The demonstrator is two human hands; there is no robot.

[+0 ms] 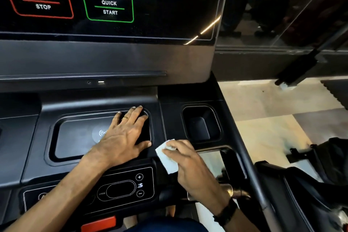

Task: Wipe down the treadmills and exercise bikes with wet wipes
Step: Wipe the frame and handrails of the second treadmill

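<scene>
White and folded, the wet wipe (pixel 167 156) is sitting pinched in my right hand (pixel 190 167), thumb and fingertips curling round its upper edge, low on the treadmill console (pixel 28 137) just right of the recessed phone tray (pixel 75 137). My left hand (pixel 124 137) is lying flat and spread inside that tray, fingers straight, palm down on the charging mark, holding nothing.

I am judging the step in hand to be the wiping of the tray surround and the strip between tray and cup holder (pixel 201 124). To do it well I am thinking of flattening the wipe under more of my fingers rather than keeping it bunched at one corner, so a broad face meets the plastic. I would be working in overlapping passes along the raised rim, then down into the tray corners, where grime tends to collect. The left hand is covering much of the tray, so it needs lifting away before that part gets wiped. I am also keeping the wipe off the speed keypad (pixel 128 186) and the quick start button (pixel 109 6), pressing lightly there so nothing triggers.
</scene>
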